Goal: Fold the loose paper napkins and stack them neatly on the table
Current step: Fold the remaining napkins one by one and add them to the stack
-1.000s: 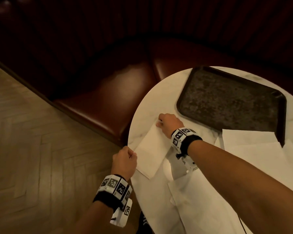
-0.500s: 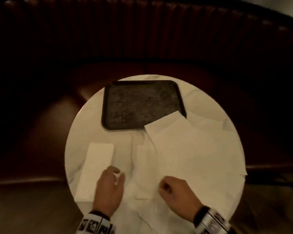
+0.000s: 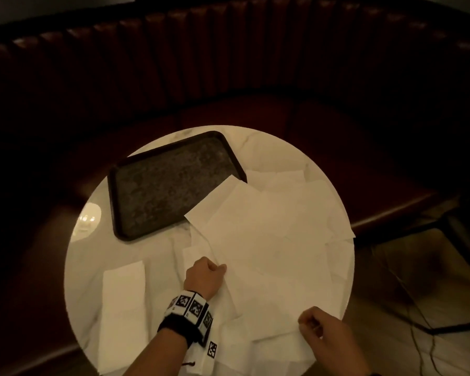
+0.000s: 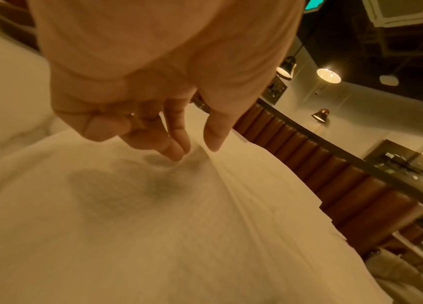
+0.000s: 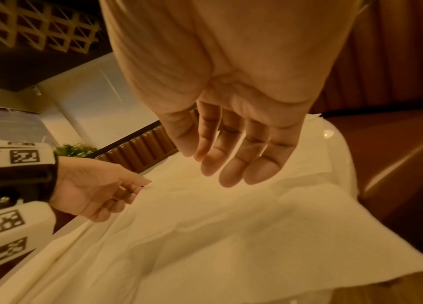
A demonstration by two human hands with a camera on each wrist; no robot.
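Loose paper napkins (image 3: pixel 269 240) were spread over the round table (image 3: pixel 158 256), beside a dark tray (image 3: pixel 171 185). The left hand (image 3: pixel 204 278) pinched one sheet's edge; the right hand (image 5: pixel 233 156) hung relaxed, holding nothing. The sheets were judged light, limp, easily torn, best taken at corners.

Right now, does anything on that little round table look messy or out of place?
Yes. The loose napkins sprawl in an overlapping heap over the right half of the table, one corner lying over the dark tray's edge, some at the table rim. The folded napkin on the left lies flat and tidy.
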